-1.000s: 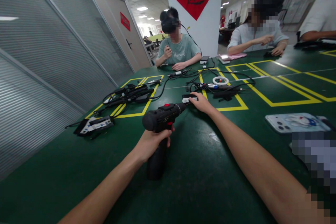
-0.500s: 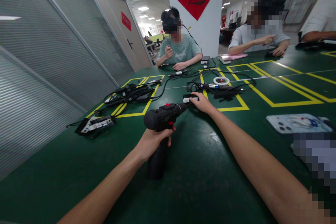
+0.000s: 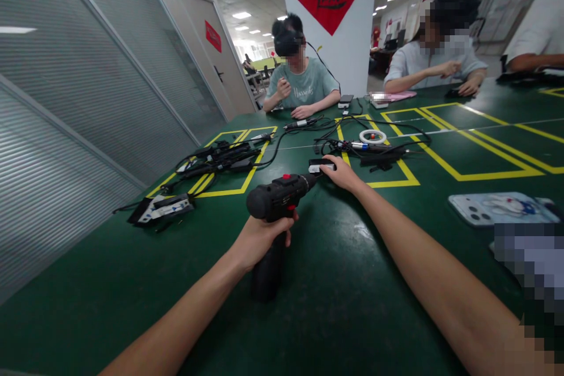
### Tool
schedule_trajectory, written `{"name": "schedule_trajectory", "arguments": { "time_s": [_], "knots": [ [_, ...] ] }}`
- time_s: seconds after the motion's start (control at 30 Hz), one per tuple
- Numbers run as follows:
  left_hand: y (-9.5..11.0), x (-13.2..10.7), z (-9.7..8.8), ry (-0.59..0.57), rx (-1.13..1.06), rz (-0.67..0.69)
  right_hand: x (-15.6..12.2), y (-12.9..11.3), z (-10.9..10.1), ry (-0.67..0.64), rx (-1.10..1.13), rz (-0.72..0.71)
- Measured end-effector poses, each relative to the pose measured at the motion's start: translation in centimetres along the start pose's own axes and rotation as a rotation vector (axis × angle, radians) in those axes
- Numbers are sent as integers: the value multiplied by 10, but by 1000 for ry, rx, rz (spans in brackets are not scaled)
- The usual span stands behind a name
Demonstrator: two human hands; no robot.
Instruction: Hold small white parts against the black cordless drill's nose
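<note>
My left hand is wrapped round the grip of a black cordless drill with red switches. The drill's base is low over the green table, and its chuck points forward and right. At its tip is a small black box with a white label. My right hand grips that box from the right side, fingers curled over it. Whether the bit touches the box is too small to tell.
Black cables and adapters lie in a yellow-taped area at left, near a black-and-white part. Behind my right hand are a tape roll and more cables. A phone lies at right. Two people sit across the table.
The drill and my left hand have shifted slightly to the right. My right hand stays on the box, almost unmoved.
</note>
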State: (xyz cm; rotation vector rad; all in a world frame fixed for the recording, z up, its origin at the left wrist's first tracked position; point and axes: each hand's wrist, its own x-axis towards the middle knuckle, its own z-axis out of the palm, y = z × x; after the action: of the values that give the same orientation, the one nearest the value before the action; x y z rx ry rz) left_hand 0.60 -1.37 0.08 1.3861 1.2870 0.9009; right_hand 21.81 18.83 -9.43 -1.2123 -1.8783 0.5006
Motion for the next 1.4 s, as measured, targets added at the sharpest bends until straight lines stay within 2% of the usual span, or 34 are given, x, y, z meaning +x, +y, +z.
{"name": "schedule_trajectory", "arguments": {
  "time_s": [0.37, 0.6, 0.9, 1.4],
  "knots": [
    [2, -1, 1, 16, 28, -21, 1, 1, 1, -5, -8, 17],
    [3, -1, 0, 9, 34, 12, 1, 1, 0, -8, -8, 16],
    [8, 0, 3, 27, 49, -41, 1, 1, 1, -12, -7, 17],
    [1, 4, 1, 1, 74, -2, 3, 5, 2, -15, 15, 4]
  ]
}}
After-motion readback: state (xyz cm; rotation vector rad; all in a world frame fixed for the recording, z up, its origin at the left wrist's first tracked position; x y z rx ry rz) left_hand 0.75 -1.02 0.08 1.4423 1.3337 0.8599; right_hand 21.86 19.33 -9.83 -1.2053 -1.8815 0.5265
